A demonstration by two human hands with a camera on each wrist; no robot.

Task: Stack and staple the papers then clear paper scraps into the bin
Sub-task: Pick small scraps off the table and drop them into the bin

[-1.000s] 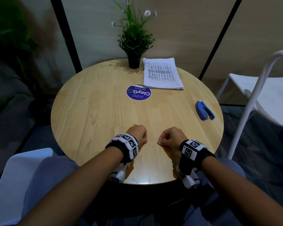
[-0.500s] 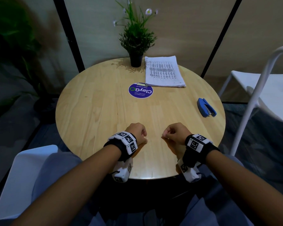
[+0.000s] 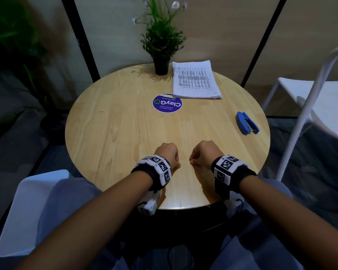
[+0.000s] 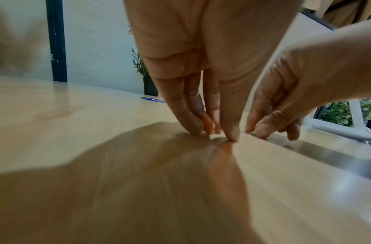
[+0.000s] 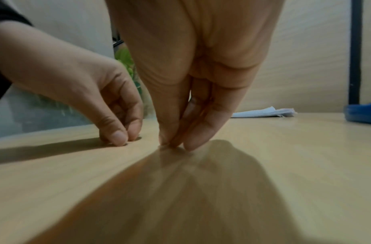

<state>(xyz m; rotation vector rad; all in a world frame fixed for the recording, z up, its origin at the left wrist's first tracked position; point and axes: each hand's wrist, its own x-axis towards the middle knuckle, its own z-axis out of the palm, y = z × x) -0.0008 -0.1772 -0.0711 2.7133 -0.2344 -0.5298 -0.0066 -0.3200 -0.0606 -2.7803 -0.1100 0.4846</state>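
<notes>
A stack of printed papers [image 3: 195,82] lies at the far side of the round wooden table [image 3: 115,133], its edge showing in the right wrist view [image 5: 264,112]. A blue stapler [image 3: 247,122] rests near the right rim, also visible as a blue stapler [image 5: 361,115] at the right edge of the right wrist view. My left hand [image 3: 177,164] and right hand [image 3: 191,161] sit side by side near the front edge. Each has its fingers bunched, tips down on the bare wood. The left hand [image 4: 218,133] and right hand [image 5: 176,143] hold nothing that I can see.
A potted plant [image 3: 161,45] stands at the back beside the papers. A round purple sticker [image 3: 167,103] sits mid-table. A white chair [image 3: 320,98] stands to the right and another white chair [image 3: 34,207] at the front left. No bin is in view.
Both hands stay bunched on the table in the same spot. Only the head view shifts slightly.
</notes>
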